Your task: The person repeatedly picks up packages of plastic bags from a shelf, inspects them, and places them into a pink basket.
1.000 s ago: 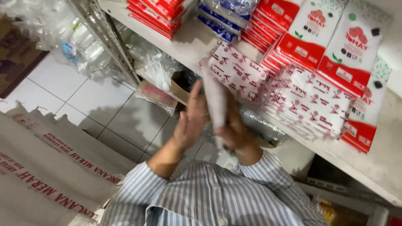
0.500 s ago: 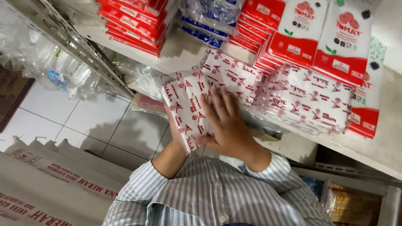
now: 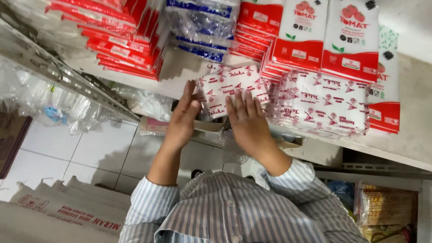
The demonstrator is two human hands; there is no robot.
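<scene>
Packet [image 3: 227, 87] is on the shelf [image 3: 180, 72] now; we're squaring it up. Left hand [image 3: 183, 119] flat at its edge, right hand [image 3: 246, 123] spread on top. Next it wants a nudge against the stack [image 3: 321, 101].

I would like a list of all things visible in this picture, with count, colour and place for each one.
White-and-red printed pack: one, on the white shelf, under both hands.
Stack of same packs: one stack, white and red, right of it.
Flat red packs: several stacks, shelf upper left.
Blue-and-clear packs: one pile, shelf top centre.
Red-and-white bags: several, upper right.
White shelf: one, across the top.
Tiled floor: white, lower left.
Sacks: pale with red print, bottom left.
Left hand: flat against the pack's left edge.
Right hand: flat on the pack.
</scene>
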